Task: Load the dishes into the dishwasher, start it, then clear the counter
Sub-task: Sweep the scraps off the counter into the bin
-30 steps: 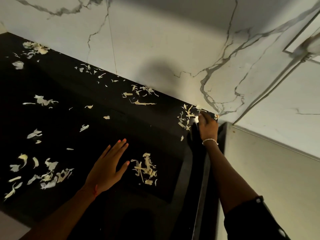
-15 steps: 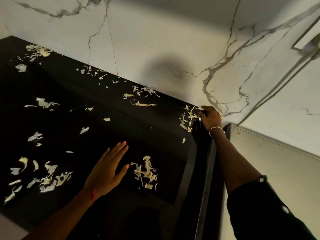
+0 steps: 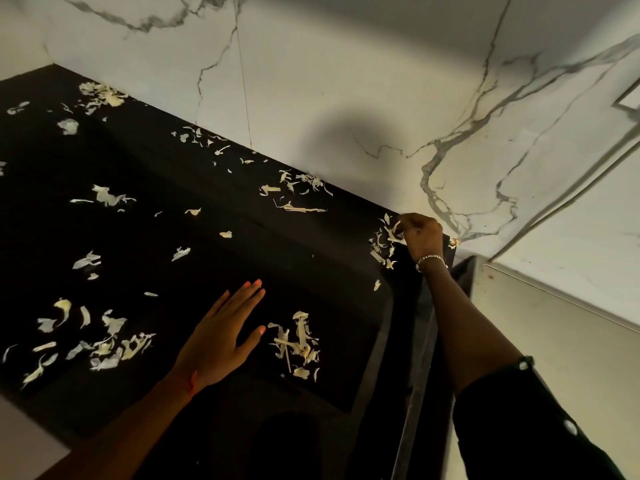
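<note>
The black worktop (image 3: 173, 174) carries pale peels (image 3: 298, 344) scattered all over. The left hand (image 3: 221, 337) lies flat on it toward the front edge, fingers straight, holding nothing. At the far right corner, the right hand (image 3: 422, 237) curls its fingers and pinches some peels.

A single wide head-worn camera looks forward and down, close over the black counter (image 3: 311, 265), toward the marbled wall (image 3: 346, 81).
</note>
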Motion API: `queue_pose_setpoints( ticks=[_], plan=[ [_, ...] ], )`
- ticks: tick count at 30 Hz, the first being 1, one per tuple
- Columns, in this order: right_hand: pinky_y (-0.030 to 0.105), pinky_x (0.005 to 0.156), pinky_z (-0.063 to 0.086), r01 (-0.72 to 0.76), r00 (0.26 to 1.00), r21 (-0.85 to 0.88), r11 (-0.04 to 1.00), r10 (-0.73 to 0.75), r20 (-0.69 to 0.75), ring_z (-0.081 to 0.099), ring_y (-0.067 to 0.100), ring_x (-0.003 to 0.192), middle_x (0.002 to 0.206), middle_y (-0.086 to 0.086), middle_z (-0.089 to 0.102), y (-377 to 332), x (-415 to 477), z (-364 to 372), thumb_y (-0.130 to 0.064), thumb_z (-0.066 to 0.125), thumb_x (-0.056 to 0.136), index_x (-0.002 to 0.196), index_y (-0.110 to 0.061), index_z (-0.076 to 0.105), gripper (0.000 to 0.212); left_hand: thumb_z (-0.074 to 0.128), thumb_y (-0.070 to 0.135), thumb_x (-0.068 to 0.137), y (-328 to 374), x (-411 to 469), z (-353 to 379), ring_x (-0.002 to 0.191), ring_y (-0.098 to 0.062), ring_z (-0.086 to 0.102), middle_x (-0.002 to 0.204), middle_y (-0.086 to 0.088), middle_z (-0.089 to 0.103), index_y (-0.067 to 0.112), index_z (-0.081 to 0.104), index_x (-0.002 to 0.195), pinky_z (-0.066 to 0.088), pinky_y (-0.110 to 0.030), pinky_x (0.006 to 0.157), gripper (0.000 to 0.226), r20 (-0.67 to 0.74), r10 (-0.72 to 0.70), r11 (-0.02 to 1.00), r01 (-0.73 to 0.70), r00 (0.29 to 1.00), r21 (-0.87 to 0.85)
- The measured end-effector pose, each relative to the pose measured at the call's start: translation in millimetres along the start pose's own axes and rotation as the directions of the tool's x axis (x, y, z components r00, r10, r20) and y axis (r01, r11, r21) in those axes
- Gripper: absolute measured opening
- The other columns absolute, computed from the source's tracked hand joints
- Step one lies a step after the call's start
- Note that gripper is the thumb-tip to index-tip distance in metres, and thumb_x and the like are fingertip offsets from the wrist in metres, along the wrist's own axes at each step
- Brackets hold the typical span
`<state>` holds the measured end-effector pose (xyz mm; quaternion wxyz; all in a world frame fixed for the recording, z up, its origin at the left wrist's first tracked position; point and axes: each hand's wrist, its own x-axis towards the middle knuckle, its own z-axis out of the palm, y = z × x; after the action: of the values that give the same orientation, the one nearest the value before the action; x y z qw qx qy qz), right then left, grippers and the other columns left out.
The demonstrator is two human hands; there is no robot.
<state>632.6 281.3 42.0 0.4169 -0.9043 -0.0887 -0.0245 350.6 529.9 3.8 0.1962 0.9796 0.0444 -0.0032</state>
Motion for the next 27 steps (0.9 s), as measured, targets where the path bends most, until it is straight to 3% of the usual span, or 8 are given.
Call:
queue_pose_setpoints(
  ticks=[5,10,13,16,20,22,24,27],
  plan=[
    [0.023,0.098,0.031,-0.023,0.962,-0.066,0.998,0.040,0.269,0.048,0.022,0.120,0.138,0.008,0.046,-4.8,-1.1,13.3,-0.018,0.052,0.092,0.133,-0.011,0.047,0.041,0.012,0.061,0.081,0.3,-0.2,-0.8,0.140,0.001,-0.006,0.151,0.015,-0.001,0.032,0.007,0.141,-0.007,-0.020,0.111,0.067,0.001,-0.004,1.000,0.004,1.000,-0.005],
    [0.023,0.065,0.044,0.007,1.000,0.266,0.964,0.000,-0.026,0.058,0.022,0.075,0.095,0.024,0.069,-11.2,-4.6,11.7,-0.014,0.057,0.089,0.103,-0.004,0.068,0.021,0.011,0.061,0.080,1.7,0.3,-1.3,0.139,0.001,-0.006,0.150,0.016,-0.001,0.031,0.007,0.140,-0.007,-0.020,0.111,0.068,-0.003,-0.005,1.000,0.005,1.000,-0.016],
    [0.013,0.082,0.039,-0.040,0.989,0.103,0.994,0.025,0.148,0.056,0.018,0.106,0.119,0.007,0.060,-15.0,-4.2,15.2,-0.020,0.053,0.092,0.123,-0.007,0.057,0.033,0.012,0.061,0.080,1.7,0.1,-1.2,0.139,0.001,-0.006,0.150,0.016,-0.002,0.031,0.007,0.140,-0.008,-0.019,0.111,0.068,-0.007,0.000,1.000,0.000,1.000,-0.012],
    [0.021,0.094,0.042,-0.068,0.953,0.043,0.997,0.053,0.297,0.051,0.022,0.121,0.132,0.007,0.053,-12.3,-7.3,24.4,-0.023,0.052,0.093,0.121,-0.005,0.059,0.034,0.012,0.061,0.080,1.4,-0.4,-1.2,0.139,0.001,-0.006,0.150,0.015,-0.001,0.030,0.007,0.140,-0.007,-0.020,0.111,0.068,-0.006,0.001,1.000,-0.001,1.000,-0.010],
    [0.025,0.068,0.046,-0.027,0.999,0.409,0.912,0.016,0.031,0.063,0.012,0.068,0.084,0.023,0.070,-17.5,-16.3,20.6,-0.011,0.055,0.090,0.090,0.001,0.070,0.019,0.011,0.060,0.080,2.5,-0.2,-1.8,0.139,0.000,-0.006,0.150,0.015,-0.001,0.030,0.007,0.140,-0.006,-0.022,0.112,0.068,-0.009,0.006,1.000,-0.006,1.000,-0.013],
    [0.026,0.066,0.039,-0.026,0.991,0.289,0.957,0.064,-0.121,0.054,0.008,0.059,0.066,0.014,0.065,-8.1,-15.4,16.2,-0.015,0.053,0.090,0.083,-0.001,0.070,0.023,0.011,0.060,0.080,3.3,0.0,-2.9,0.139,-0.001,-0.005,0.150,0.015,-0.001,0.029,0.007,0.140,-0.006,-0.022,0.112,0.068,-0.015,0.008,1.000,-0.008,1.000,-0.016],
    [0.030,0.080,0.043,-0.120,0.989,0.017,0.993,0.121,-0.088,0.061,0.022,0.088,0.095,0.017,0.066,4.7,-16.1,14.4,-0.028,0.049,0.093,0.102,-0.004,0.066,0.031,0.011,0.060,0.080,3.6,-0.1,-3.2,0.139,-0.001,-0.004,0.149,0.015,-0.001,0.029,0.007,0.140,-0.006,-0.022,0.112,0.068,-0.018,0.011,1.000,-0.011,1.000,-0.017],
    [0.038,0.116,0.011,-0.098,0.980,-0.298,0.949,0.143,0.136,0.015,0.025,0.142,0.153,0.010,0.020,12.6,-26.6,17.3,-0.041,0.034,0.097,0.143,-0.009,0.030,0.055,0.010,0.060,0.080,2.3,-0.9,-2.1,0.139,0.000,-0.005,0.149,0.015,-0.002,0.029,0.007,0.140,-0.006,-0.022,0.112,0.068,-0.016,0.011,1.000,-0.011,1.000,-0.011]
  ],
)
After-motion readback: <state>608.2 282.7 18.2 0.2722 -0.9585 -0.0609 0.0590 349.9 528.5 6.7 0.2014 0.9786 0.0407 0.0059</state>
